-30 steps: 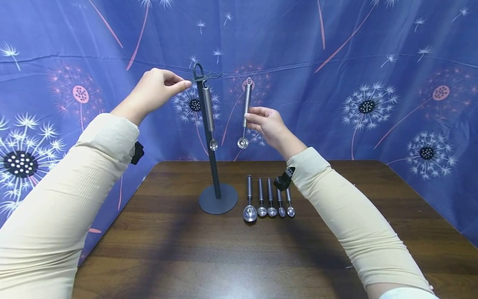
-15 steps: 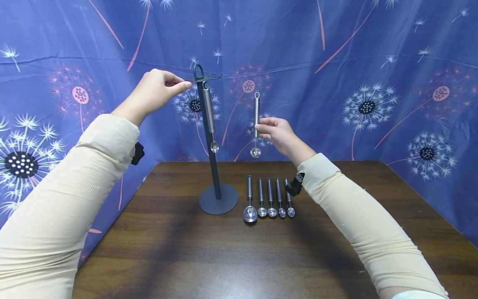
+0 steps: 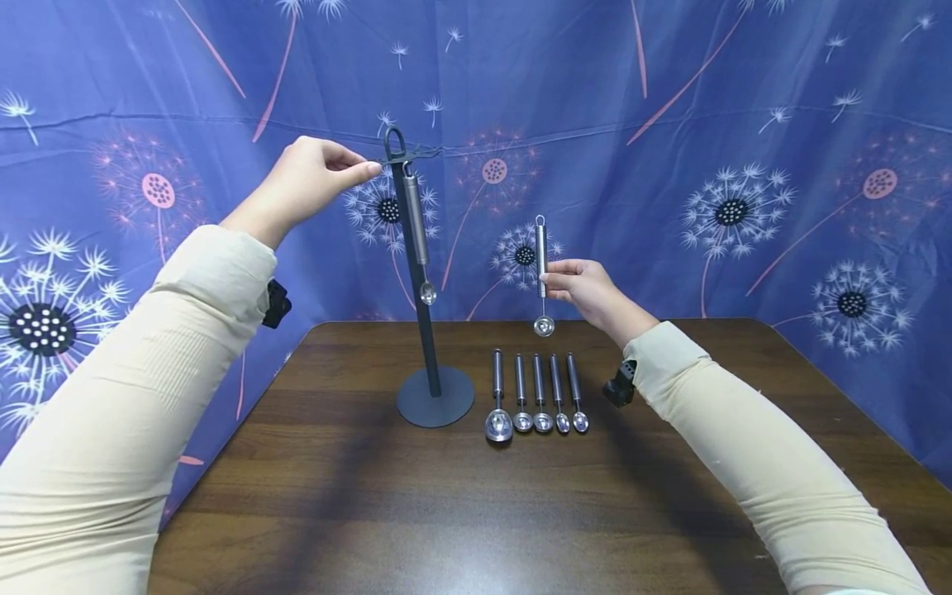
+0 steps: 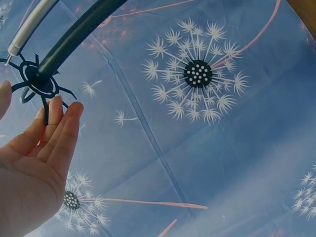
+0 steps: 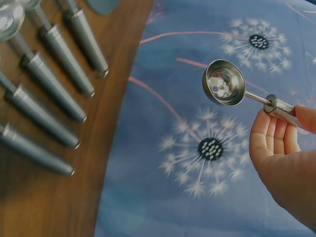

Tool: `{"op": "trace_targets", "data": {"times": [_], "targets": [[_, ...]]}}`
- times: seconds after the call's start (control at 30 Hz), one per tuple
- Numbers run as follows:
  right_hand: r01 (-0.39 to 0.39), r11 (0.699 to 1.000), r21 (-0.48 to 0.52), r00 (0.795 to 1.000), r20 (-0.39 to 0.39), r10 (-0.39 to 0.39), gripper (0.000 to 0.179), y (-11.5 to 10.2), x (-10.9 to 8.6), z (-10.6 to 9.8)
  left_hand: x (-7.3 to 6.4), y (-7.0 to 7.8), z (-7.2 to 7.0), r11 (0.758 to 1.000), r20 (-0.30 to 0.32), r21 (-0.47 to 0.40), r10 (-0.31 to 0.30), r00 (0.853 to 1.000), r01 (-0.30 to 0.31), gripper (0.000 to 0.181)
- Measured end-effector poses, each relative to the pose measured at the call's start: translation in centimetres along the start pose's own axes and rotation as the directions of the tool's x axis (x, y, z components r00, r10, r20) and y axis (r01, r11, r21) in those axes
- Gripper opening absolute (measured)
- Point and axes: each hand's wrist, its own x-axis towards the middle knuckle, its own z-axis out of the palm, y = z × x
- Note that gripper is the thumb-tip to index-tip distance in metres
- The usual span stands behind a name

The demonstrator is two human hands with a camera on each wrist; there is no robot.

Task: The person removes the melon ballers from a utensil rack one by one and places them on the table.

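Observation:
A dark metal utensil stand [image 3: 437, 398] with a round base and a hooked top stands left of centre. My left hand [image 3: 316, 178] pinches one of its hooks [image 4: 47, 112] between thumb and fingers. From another hook hangs a silver melon baller [image 3: 417, 221], small bowl down. Out to the right, my right hand [image 3: 591, 291] grips the handle of a second melon baller [image 3: 541, 260], loop end up. Its round hollow bowl [image 5: 223, 82] shows near the fingers in the right wrist view. This tool is raised above the table's back part.
Several steel scoops lie in a row on the brown wooden table [image 3: 357, 479], handles pointing away; the leftmost scoop [image 3: 497, 426] has the largest bowl. A blue dandelion-print cloth [image 3: 632, 190] hangs behind the table.
My right hand has carried the melon baller to the right and down, away from the stand. My left hand has stayed at the hook. The hanging melon baller has swayed slightly.

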Motion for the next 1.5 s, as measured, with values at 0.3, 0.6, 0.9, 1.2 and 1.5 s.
{"op": "trace_targets", "data": {"times": [0.3, 0.6, 0.9, 1.2, 1.5], "targets": [[-0.055, 0.994, -0.097, 0.998, -0.015, 0.054, 0.044, 2.1, -0.3, -2.3, 0.2, -0.4, 0.1, 1.000, -0.001, -0.031, 0.001, 1.000, -0.001, 0.060], [-0.106, 0.988, -0.116, 0.994, -0.038, 0.103, 0.047, 4.5, -0.6, -4.4, 0.0, -0.1, 0.1, 0.999, 0.029, -0.041, -0.025, 0.999, 0.026, 0.062], [-0.154, 0.982, -0.109, 0.988, -0.038, 0.151, 0.048, 7.0, -1.4, -6.1, -0.1, 0.0, 0.2, 0.996, 0.033, -0.078, -0.047, 0.998, 0.049, 0.062], [-0.176, 0.978, -0.113, 0.984, -0.021, 0.174, 0.050, 8.3, -1.8, -7.3, -0.2, -0.3, 0.0, 0.989, 0.030, -0.135, -0.057, 0.998, 0.060, 0.062], [-0.240, 0.964, -0.116, 0.971, -0.024, 0.239, 0.047, 10.2, -2.3, -8.4, 0.0, -0.4, 0.1, 0.988, 0.017, -0.148, -0.033, 0.999, 0.035, 0.060]]}}
